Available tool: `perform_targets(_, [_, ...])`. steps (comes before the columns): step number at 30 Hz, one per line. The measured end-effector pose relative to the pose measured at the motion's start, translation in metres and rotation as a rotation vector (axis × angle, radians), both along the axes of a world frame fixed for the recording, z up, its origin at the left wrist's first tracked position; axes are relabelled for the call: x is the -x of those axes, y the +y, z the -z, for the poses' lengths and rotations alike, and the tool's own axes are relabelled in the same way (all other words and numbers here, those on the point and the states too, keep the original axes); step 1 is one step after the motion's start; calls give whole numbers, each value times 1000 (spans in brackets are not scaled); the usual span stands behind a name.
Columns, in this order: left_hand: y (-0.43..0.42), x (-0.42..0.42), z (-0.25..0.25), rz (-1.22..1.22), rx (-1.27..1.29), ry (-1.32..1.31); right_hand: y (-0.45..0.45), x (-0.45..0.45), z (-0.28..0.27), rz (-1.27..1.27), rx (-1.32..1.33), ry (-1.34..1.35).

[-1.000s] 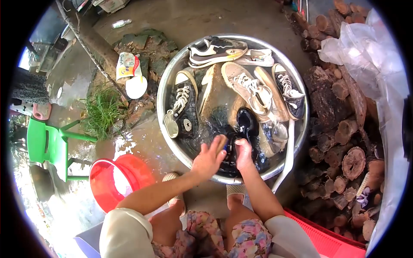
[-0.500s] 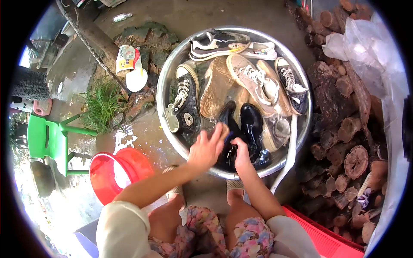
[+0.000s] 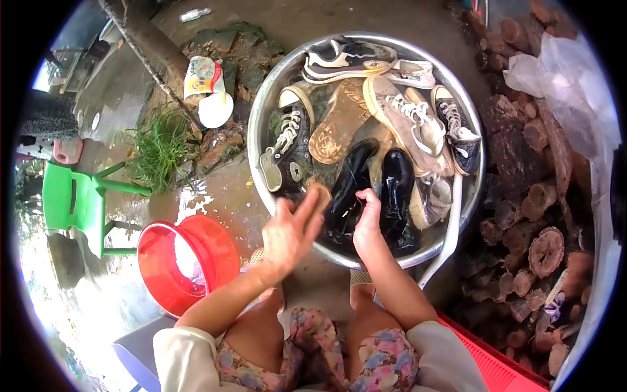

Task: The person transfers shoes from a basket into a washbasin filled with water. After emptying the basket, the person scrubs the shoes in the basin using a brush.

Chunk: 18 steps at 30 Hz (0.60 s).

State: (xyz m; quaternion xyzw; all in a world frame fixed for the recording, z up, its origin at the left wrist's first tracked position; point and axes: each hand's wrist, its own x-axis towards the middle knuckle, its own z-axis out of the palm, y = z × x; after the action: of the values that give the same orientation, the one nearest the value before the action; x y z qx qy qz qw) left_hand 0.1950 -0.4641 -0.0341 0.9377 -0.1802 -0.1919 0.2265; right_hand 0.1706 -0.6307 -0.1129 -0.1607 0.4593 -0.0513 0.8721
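My left hand (image 3: 290,235) is closed round a tan wooden scrub brush (image 3: 319,196), held just left of a wet black boot (image 3: 353,179); its bristles are not visible. Against the right side of that boot's lower part, my right hand (image 3: 368,222) grips it, thumb up and most fingers hidden. A second black boot (image 3: 396,186) lies right beside it. Both rest in a round metal basin (image 3: 255,140) of wet shoes. Around them are a black canvas high-top (image 3: 292,134), an upturned brown sole (image 3: 336,127) and a beige laced sneaker (image 3: 408,121).
A white hose (image 3: 450,242) hangs over the basin's right rim. Stacked firewood (image 3: 545,251) stands on the right, partly under plastic sheeting (image 3: 555,78). To the left are a red bucket (image 3: 157,261) and a green chair (image 3: 62,199). A red plastic crate (image 3: 483,356) is beside my right leg.
My left hand and the brush have moved left, off the black boot. My right hand stays at the boot. The whole view has shifted slightly.
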Motion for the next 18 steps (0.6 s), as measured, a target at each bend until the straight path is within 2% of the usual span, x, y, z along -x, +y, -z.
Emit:
perform_targets(1, [2,10,12,-28,63,-68,0,1,11,-12,-1,-26])
perform_targets(4, [-13,-39,44,-41,-55,-289,17,7,7,-75,149,7])
perform_targets(5, [-18,-49,49,8,-26,-407,18,8,-1,-79,83,48])
perform_targets(8, [-19,-24,45,-81,19,-181,0,7,2,-72,4,20])
perform_targets(12, [1,23,40,79,-24,-237,-1,7,31,-17,33,0])
perform_targets(14, [-3,1,44,105,-26,-283,-4,9,20,-71,70,-21])
perform_targets(16, [-17,-45,43,-41,-145,-178,-8,6,-1,-114,128,-4])
perform_targets(18, [-4,-78,53,-31,265,-39,-28,11,14,-49,131,-117])
